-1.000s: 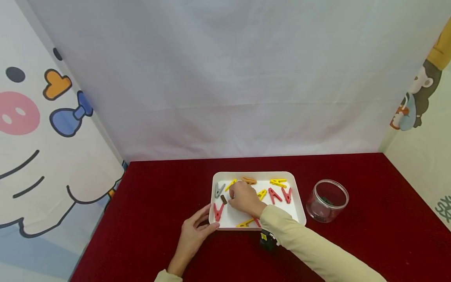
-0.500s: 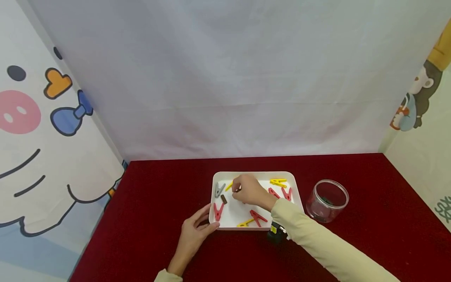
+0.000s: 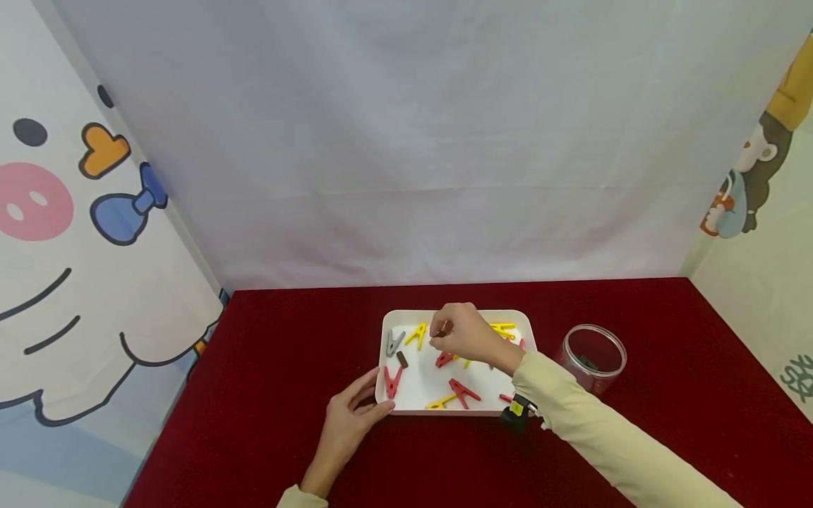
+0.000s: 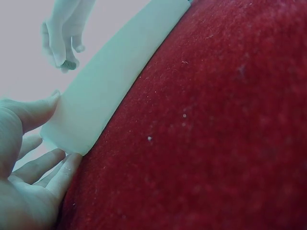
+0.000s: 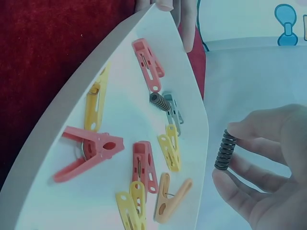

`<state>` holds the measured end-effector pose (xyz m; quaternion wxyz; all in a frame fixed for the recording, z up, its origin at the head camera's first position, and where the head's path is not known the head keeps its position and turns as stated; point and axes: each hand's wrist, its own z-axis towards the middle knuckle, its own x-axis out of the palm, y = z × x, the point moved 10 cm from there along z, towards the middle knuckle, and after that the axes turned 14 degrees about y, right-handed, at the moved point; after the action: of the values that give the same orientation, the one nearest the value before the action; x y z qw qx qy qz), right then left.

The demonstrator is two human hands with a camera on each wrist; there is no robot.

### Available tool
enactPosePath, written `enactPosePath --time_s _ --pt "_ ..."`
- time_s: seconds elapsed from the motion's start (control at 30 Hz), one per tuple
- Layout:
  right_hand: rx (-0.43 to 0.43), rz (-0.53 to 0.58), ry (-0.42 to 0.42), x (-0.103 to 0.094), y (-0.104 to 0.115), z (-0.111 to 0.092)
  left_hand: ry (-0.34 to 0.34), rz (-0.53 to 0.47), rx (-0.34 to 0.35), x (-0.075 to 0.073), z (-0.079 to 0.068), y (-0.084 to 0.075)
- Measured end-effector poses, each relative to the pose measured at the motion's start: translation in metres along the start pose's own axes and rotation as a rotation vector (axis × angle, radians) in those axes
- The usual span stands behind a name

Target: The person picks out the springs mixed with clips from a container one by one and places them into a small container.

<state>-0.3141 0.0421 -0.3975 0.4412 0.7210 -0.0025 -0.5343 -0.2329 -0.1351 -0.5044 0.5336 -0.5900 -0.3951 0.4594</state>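
Observation:
My right hand (image 3: 468, 331) pinches a dark coil spring (image 5: 225, 150) between thumb and fingertips, above the far part of the white tray (image 3: 419, 409). In the left wrist view the same spring shows as a small ribbed cylinder at the fingertips. My left hand (image 3: 352, 410) holds the tray's near-left corner, thumb at the rim and fingers along the outer wall. A second coil spring (image 5: 159, 101) lies in the tray between a red clothespin (image 5: 147, 64) and a grey clothespin (image 5: 172, 114). Yellow clothespins (image 5: 169, 148) and an orange clothespin (image 5: 171, 197) lie there too.
A clear round jar (image 3: 594, 360) with something dark at its bottom stands right of the tray, partly behind my right sleeve (image 3: 591, 416). Dark red cloth (image 3: 305, 339) covers the table. A white sheet (image 3: 444, 176) hangs behind it, with cartoon-printed panels at both sides.
My right hand has risen from the tray and moved right and away from me, carrying the spring. Clothespins under it have come into view. My left hand stays at the corner.

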Motion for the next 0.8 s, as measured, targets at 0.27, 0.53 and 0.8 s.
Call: enactPosePath --time_s 0.27,0.53,0.8 --pt "-0.007 0.016 -0.011 -0.008 0.002 -0.009 0.002 -0.015 0.001 -0.001 0.0 0.002" --pt "-0.052 0.019 -0.04 -0.015 0.005 -0.021 -0.009 -0.004 0.003 -0.002 0.001 0.002" --pt "-0.078 0.016 -0.055 -0.013 0.005 -0.035 -0.015 0.009 0.001 -0.001 0.001 0.002"
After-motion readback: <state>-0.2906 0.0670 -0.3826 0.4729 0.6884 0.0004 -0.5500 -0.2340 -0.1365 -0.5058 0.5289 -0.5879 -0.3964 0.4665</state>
